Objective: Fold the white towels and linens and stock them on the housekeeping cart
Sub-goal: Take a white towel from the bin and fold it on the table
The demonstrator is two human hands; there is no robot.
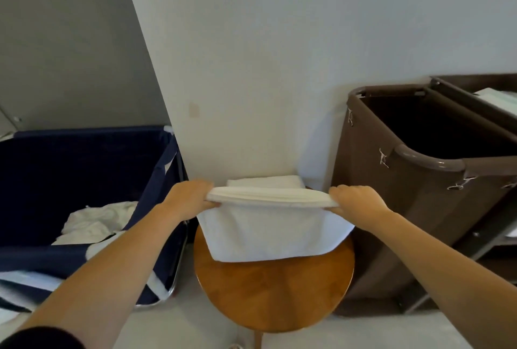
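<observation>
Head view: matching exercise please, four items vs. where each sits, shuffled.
Items
1. held towel
2. folded towel
3. crumpled linens
4. brown cart bag

Places
A. inside the navy bin
B. right of the round table
C. gripped at its ends by the left hand and right hand
D. at the table's far edge, behind the held towel

Pairs: 1-C, 2-D, 3-A, 4-B

One head-worn view looks forward and down, close over the round table (274,290).
</observation>
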